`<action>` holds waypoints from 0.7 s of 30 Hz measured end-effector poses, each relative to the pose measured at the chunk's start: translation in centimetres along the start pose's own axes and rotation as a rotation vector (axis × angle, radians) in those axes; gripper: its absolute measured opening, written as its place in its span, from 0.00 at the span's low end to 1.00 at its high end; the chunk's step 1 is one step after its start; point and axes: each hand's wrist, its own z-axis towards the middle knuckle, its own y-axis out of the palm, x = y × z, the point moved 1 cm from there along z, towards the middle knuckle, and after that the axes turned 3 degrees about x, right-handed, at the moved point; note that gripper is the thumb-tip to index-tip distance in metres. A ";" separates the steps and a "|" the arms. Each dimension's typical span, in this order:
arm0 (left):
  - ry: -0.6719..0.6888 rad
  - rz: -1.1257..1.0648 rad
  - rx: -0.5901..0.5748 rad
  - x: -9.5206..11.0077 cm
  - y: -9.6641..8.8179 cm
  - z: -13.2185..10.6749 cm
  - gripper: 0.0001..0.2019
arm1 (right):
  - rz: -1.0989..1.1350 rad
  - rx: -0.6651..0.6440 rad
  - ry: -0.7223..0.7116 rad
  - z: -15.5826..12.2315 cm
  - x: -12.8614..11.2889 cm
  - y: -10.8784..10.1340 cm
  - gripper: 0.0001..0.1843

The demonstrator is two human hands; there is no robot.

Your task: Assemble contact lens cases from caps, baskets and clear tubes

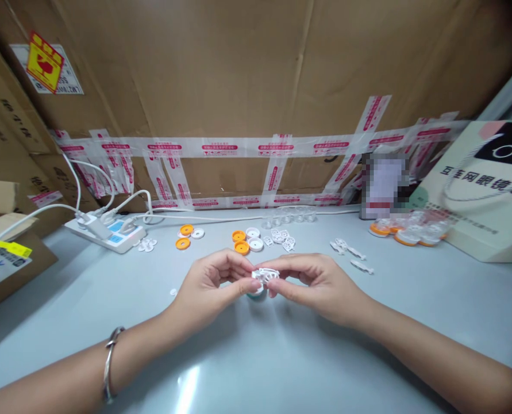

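Note:
Between my two hands, above the middle of the table, is a small white openwork plastic part (pixel 266 276). My left hand (pixel 216 282) pinches its left side between thumb and fingers. On its right side, the fingertips of my right hand (pixel 320 282) are closed on it as well. Just below the part, a round piece with a green edge (pixel 257 293) shows partly; whether it is joined to the part I cannot tell. Beyond my hands lie orange rings (pixel 241 246), white rings (pixel 256 244) and several white openwork pieces (pixel 284 237).
A power strip (pixel 104 230) with plugged-in cables lies at the left by an open carton (pixel 14 259). Clear round cases (pixel 419 227) sit at the right beside a pale box (pixel 475 195). Thin white pieces (pixel 346 248) lie right of centre. A large cardboard box (pixel 221 75) stands behind.

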 end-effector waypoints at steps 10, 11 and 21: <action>0.085 0.218 0.112 0.0 -0.2 -0.1 0.04 | 0.313 -0.018 0.200 0.2 0.4 0.1 0.12; 0.093 0.229 0.115 0.0 -0.2 -0.1 0.04 | 0.313 -0.020 0.205 0.2 0.4 0.1 0.13; 0.200 0.360 0.121 0.0 -0.1 -0.5 0.03 | 0.243 -0.042 0.258 0.2 0.4 0.0 0.14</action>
